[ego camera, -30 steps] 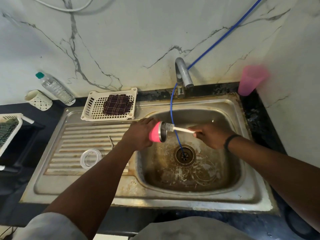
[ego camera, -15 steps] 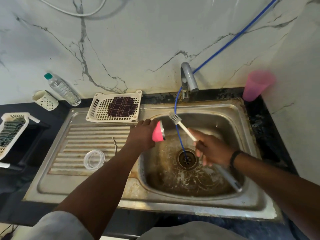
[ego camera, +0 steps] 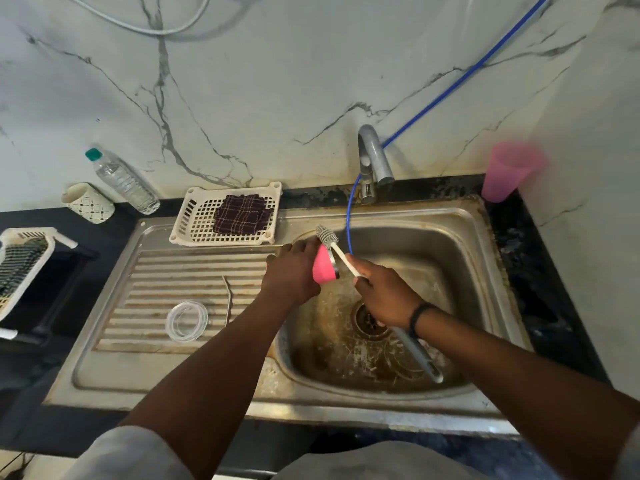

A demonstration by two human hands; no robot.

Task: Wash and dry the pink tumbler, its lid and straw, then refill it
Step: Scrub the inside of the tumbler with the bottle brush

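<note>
The bottle brush (ego camera: 327,236), gripped by the right hand (ego camera: 384,296), has been withdrawn from the pink tumbler (ego camera: 323,266) clasped in the left hand (ego camera: 294,271); scrubbing is seemingly finished.

1. Most of tumbler (ego camera: 323,266) hidden behind left hand (ego camera: 292,271); only a pink side and metal rim visible.
2. Middle of brush (ego camera: 327,236) handle covered by right hand (ego camera: 386,296).
3. Rack (ego camera: 20,258) cut off by the left edge.
4. Pink cup (ego camera: 509,171) blurred.
5. Hose (ego camera: 450,88) cut off at the top edge.
6. Straw (ego camera: 227,297) thin, details too small to tell.
</note>
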